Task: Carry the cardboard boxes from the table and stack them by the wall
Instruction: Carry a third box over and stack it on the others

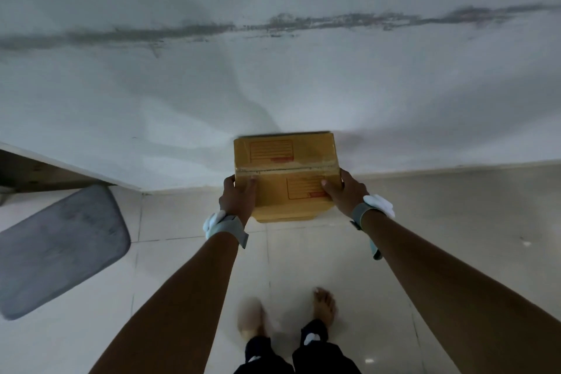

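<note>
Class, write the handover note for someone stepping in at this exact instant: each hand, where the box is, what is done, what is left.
Left hand: gripping the left side of the cardboard box, thumb on top.
Right hand: gripping its right side the same way.
Box: taped shut, held level close to the white wall, above the tiled floor; a box edge shows beneath it, though contact cannot be judged.
Done: box brought to the wall.
Left: set it down squarely, release, fetch any remaining boxes; the table is out of view.
</note>
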